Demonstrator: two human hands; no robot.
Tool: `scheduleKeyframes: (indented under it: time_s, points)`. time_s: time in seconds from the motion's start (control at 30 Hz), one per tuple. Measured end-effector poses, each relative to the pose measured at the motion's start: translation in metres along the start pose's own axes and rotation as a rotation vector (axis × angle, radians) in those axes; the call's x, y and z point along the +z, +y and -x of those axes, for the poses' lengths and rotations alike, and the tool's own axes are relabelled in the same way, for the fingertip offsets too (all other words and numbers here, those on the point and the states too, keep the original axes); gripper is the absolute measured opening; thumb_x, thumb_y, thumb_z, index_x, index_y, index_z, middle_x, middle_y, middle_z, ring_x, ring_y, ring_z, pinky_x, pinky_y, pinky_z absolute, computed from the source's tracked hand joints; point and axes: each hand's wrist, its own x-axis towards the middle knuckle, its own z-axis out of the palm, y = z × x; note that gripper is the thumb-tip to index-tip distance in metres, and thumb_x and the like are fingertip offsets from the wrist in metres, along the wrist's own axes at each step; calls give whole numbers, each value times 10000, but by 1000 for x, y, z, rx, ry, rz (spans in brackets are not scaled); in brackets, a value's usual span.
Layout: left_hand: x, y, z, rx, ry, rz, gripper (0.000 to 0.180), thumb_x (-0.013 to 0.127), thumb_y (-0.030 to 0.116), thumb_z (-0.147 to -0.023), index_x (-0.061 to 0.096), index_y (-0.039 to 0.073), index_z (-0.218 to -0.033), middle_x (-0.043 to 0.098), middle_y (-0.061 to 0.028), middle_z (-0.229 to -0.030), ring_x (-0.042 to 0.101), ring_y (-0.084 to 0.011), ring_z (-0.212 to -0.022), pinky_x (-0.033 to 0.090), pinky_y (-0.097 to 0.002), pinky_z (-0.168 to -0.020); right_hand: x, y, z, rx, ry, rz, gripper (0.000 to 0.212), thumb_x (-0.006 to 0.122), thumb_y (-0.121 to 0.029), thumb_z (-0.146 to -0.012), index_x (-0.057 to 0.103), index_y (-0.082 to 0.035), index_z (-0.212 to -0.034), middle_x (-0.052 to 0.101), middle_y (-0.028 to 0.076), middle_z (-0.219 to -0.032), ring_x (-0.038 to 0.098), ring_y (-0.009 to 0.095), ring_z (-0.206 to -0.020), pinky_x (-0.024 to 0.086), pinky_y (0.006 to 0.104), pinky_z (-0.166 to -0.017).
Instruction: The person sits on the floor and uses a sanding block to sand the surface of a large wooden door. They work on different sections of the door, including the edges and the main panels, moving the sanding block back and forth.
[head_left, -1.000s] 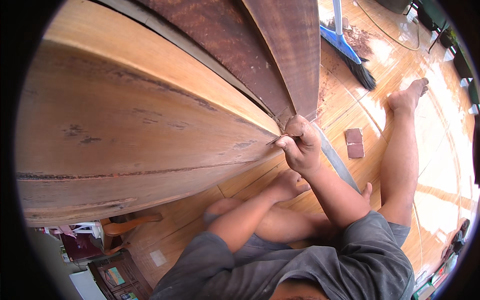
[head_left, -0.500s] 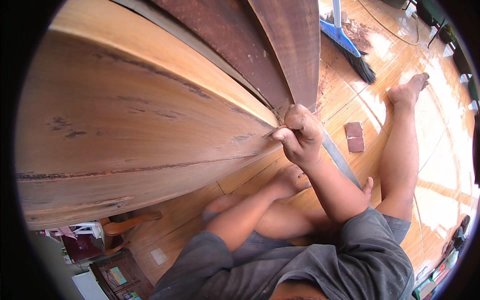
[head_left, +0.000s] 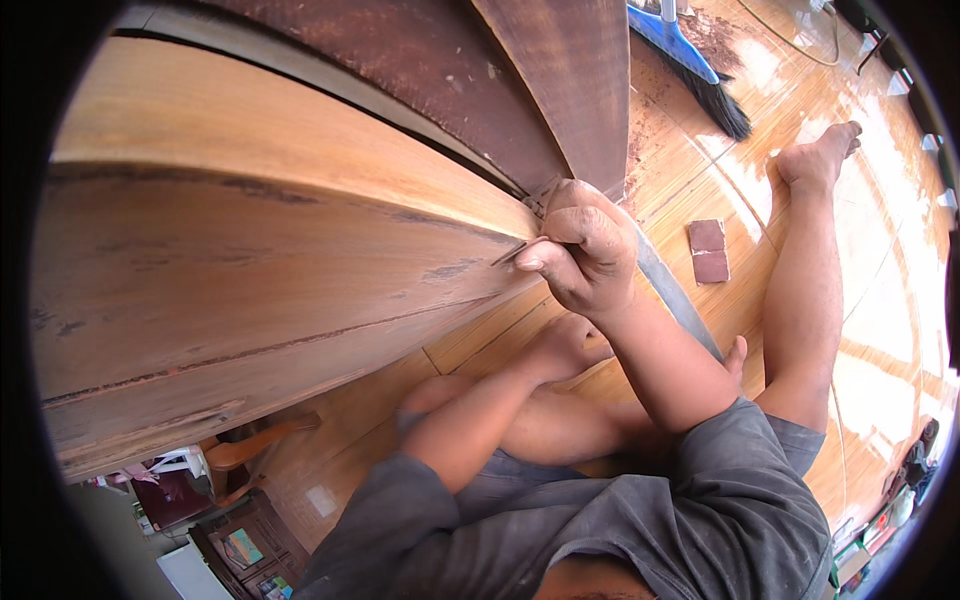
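A large wooden piece (head_left: 280, 250) with a pale edge and dark worn patches slants across the upper left. At its narrow right end, my right hand (head_left: 590, 245) is closed, thumb out, pressing a thin folded sheet of sandpaper (head_left: 513, 252) against the edge; most of the sheet is hidden by the fingers. Lower down, my left hand (head_left: 572, 342) rests by my folded leg, its fingers loosely stretched and nothing visible in them. Behind my right forearm runs a flat grey strip (head_left: 672, 290).
Dark brown boards (head_left: 430, 70) stand beyond the pale edge. A reddish-brown sandpaper piece (head_left: 709, 250) lies on the tiled floor (head_left: 690, 190). A blue broom (head_left: 690, 50) stands near reddish dust. My right leg (head_left: 803, 280) stretches out at right. A wooden chair leg (head_left: 255, 453) shows lower left.
My right hand has slid slightly left and upward along the wooden edge with the sandpaper. The whole view has shifted a little; my left hand stays by the leg.
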Motion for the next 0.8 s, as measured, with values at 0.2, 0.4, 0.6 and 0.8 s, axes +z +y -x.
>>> scheduleKeyframes:
  time_s: [0.2,0.4,0.6,0.8]
  points:
    - [-6,4,-7,-81,-30,45,560,718,418,-890,631,-51,-1182,702,-251,-1146,664,-402,-1076,519,-470,-929,-6,-2,5,144,-33,92,354,833,-353,-822,615,-74,-820,500,78,-703,529,248,-614,417,375,-544]
    - [-2,5,-4,32,37,126,565,709,419,-906,616,-53,-1202,702,-250,-1144,670,-401,-1057,521,-472,-924,-4,1,8,72,-36,4,342,841,-345,-810,648,-64,-809,506,77,-703,531,241,-613,421,369,-543]
    - [-9,8,-7,-136,-68,70,557,717,399,-908,616,-41,-1236,699,-250,-1173,665,-362,-1130,511,-445,-952,-7,-4,9,211,-38,122,322,833,-281,-854,615,-57,-778,522,66,-718,515,223,-622,416,350,-563]
    - [-3,9,-4,65,90,196,507,722,368,-910,626,-21,-1222,706,-223,-1164,669,-379,-1098,521,-455,-926,-4,-9,3,146,-7,28,313,845,-334,-808,677,-71,-772,527,70,-719,550,248,-630,437,368,-562]
